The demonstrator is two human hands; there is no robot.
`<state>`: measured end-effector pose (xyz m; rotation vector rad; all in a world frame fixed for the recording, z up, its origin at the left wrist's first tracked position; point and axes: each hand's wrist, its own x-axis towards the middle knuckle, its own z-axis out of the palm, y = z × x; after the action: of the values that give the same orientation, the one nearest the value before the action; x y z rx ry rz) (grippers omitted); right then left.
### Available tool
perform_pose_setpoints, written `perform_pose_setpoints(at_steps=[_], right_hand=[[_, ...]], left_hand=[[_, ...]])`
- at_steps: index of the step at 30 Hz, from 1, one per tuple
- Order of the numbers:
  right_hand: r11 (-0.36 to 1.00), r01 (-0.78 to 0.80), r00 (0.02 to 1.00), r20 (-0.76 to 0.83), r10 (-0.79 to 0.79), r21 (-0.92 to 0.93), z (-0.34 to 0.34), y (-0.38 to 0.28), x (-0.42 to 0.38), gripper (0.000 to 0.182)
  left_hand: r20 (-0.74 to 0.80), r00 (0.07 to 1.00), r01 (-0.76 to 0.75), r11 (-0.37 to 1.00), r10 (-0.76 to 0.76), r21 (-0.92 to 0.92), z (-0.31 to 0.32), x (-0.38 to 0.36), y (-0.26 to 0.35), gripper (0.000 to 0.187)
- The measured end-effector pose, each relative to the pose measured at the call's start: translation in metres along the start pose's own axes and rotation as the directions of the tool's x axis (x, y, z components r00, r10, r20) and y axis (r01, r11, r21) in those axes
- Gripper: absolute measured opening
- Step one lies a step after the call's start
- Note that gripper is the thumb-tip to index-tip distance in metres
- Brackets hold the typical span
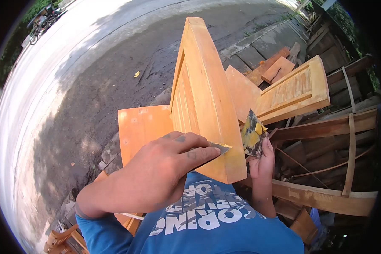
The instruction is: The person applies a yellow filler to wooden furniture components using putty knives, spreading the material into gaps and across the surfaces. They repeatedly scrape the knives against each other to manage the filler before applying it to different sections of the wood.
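Observation:
My left hand (169,158) grips a thin putty knife (219,148) with yellow putty along its edge. The blade lies against the broad edge of an upright wooden furniture panel (211,91), near its lower end, where a yellowish smear shows. This panel has a framed, grooved inset, and a flat board (144,122) meets it at the left. At the right, my right hand (264,158) holds up a dark, putty-stained plate (253,135) bearing a lump of yellow putty. Part of the knife is hidden under my left fingers.
Behind the panel stands another wooden piece with a grooved inset (290,91). Loose boards (277,67) lie beyond it. Wooden rails (326,197) run along the right side. Dark ground and a pale road (38,84) stretch out at the left, with a motorcycle (44,23) far off.

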<state>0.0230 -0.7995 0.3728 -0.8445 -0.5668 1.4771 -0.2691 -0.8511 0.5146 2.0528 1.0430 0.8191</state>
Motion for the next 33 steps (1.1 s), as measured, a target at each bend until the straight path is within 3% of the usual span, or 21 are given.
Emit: perform_pose_setpoints(at_steps=[4,7,9,13,15,17,21,24,27,28,31,33], right_hand=[[0.999,0.041,0.999,0.027,-0.042,0.016,0.009,-0.005,0.007,0.038],[0.996,0.072,0.996,0.049,-0.074,0.048,0.025,-0.01,-0.005,0.038],[0.994,0.102,0.993,0.059,-0.105,0.046,0.044,-0.016,-0.018,0.038],[0.984,0.168,0.977,0.122,-0.175,0.065,0.086,-0.033,-0.041,0.038],[0.98,0.174,0.956,0.223,-0.192,0.1,0.102,-0.05,-0.047,0.037],[0.977,0.168,0.946,0.258,-0.197,0.128,0.121,-0.058,-0.05,0.037],[0.977,0.121,0.928,0.329,-0.174,0.175,0.151,-0.079,-0.046,0.037],[0.976,0.124,0.893,0.41,-0.188,0.177,0.171,-0.086,-0.051,0.038],[0.98,0.106,0.893,0.418,-0.17,0.17,0.172,-0.087,-0.048,0.035],[0.981,0.127,0.893,0.413,-0.177,0.147,0.172,-0.086,-0.047,0.038],[0.982,0.104,0.879,0.448,-0.164,0.155,0.175,-0.08,-0.043,0.037],[0.983,0.081,0.878,0.455,-0.147,0.162,0.179,-0.075,-0.042,0.036]], left_hand=[[0.061,0.998,0.017,0.99,-0.009,-0.137,-0.015,-0.016,-0.005,0.052],[-0.249,0.932,0.101,0.848,-0.264,-0.52,-0.031,-0.035,-0.035,0.047],[-0.342,0.869,0.028,0.726,-0.358,-0.687,-0.035,-0.043,-0.049,0.048],[-0.474,0.849,-0.132,0.776,-0.232,-0.616,-0.02,-0.032,-0.043,0.048],[-0.512,0.857,-0.261,0.809,-0.057,-0.527,-0.009,-0.016,-0.021,0.046],[-0.532,0.791,-0.409,0.908,0.302,-0.092,-0.006,-0.003,-0.011,0.05],[-0.381,0.667,-0.59,0.766,0.641,0.255,0.003,0.024,0.016,0.058],[-0.41,0.594,-0.509,0.719,0.692,0.473,0.015,0.033,-0.015,0.06],[-0.369,0.763,-0.257,0.773,0.53,0.58,-0.001,0.024,-0.032,0.059],[-0.394,0.775,-0.21,0.789,0.494,0.578,-0.007,0.019,-0.029,0.061],[-0.53,0.703,-0.313,0.876,0.473,0.367,-0.018,0.001,-0.007,0.062],[-0.523,0.63,-0.436,0.819,0.574,0.374,-0.013,-0.007,0.01,0.059]])
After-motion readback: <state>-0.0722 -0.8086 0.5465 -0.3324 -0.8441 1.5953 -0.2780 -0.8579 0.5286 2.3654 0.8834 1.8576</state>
